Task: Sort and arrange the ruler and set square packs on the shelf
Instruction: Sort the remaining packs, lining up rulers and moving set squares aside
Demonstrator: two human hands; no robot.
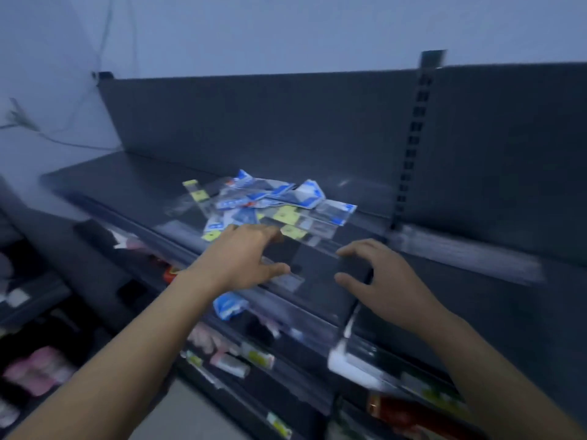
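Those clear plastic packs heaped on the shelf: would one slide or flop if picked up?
Probably slippery: the packs are glossy clear sleeves overlapping loosely on a smooth dark shelf, so a push likely scatters them. They look thin and flat, so likely light. The long ones may flex a little.

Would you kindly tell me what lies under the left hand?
Only clear packs with yellow labels poke out from beneath the left hand, on the dark shelf; whatever its palm covers is hidden.

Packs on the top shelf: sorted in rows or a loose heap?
Loose heap: the packs overlap at mixed angles, blue and yellow labels intermixed, on the shelf.
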